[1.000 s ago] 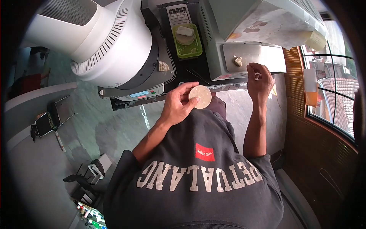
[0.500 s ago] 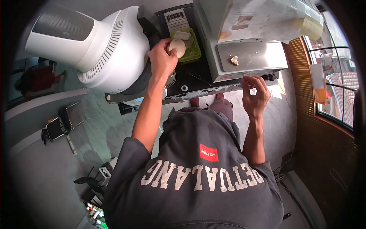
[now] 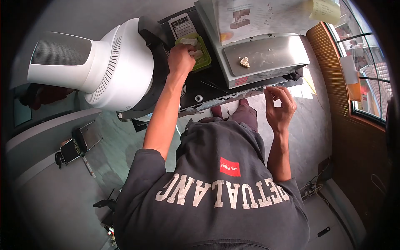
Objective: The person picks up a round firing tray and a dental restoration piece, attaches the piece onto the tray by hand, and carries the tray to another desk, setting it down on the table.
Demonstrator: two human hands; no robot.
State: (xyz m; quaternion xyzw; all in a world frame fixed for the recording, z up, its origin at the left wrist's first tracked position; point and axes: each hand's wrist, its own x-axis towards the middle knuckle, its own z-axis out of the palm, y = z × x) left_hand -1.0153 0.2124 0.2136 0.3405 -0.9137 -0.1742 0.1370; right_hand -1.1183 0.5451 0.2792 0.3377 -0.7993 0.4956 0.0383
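Observation:
My left hand (image 3: 181, 60) reaches into the green plastic tray (image 3: 204, 63) on the black worktop, fingers curled downward. Pale items (image 3: 189, 41) lie in that tray beside my fingertips. My own hand hides whatever is between those fingers, and the pale round disc cannot be made out clearly. In front of the worktop edge, below the metal-topped machine, my right hand (image 3: 281, 108) hovers with thumb and forefinger pinched together. What the pinch holds, if anything, is too small to name.
A large white rounded machine (image 3: 125, 62) stands at left. At right is a grey box-shaped machine (image 3: 266, 56) with a small crumpled piece (image 3: 244, 62) on top and a printed sheet (image 3: 258, 18) above. A white keypad (image 3: 182, 26) and small ring (image 3: 198, 98) lie on the worktop.
My left hand has lowered into the green tray, and the pale disc it held up is no longer plainly seen. My right hand stays pinched in about the same place. The view has shifted slightly.

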